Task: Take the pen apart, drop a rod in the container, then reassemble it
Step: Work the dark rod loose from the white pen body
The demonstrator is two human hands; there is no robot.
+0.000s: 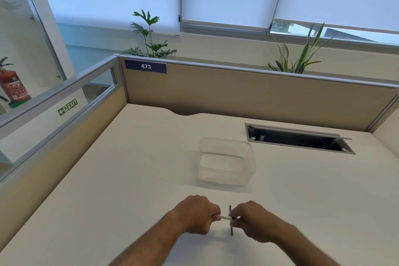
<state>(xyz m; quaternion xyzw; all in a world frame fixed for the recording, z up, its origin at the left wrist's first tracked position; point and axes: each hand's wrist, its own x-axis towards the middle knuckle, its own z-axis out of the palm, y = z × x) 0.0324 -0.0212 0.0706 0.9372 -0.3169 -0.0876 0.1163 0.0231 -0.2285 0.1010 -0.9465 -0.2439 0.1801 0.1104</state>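
A white pen (225, 217) is held level between my two hands near the front of the desk. My left hand (195, 215) is closed around its left end. My right hand (251, 220) pinches its right end with the fingertips. A thin dark rod (231, 220) lies on the desk between the hands, pointing away from me and crossing under the pen. A clear plastic container (226, 161) stands open and looks empty, farther back on the desk beyond my hands.
An open cable hatch (300, 138) is cut into the desk (129, 179) at the back right. Beige partition walls (248, 93) close the desk at the back and left. Plants stand behind the partition.
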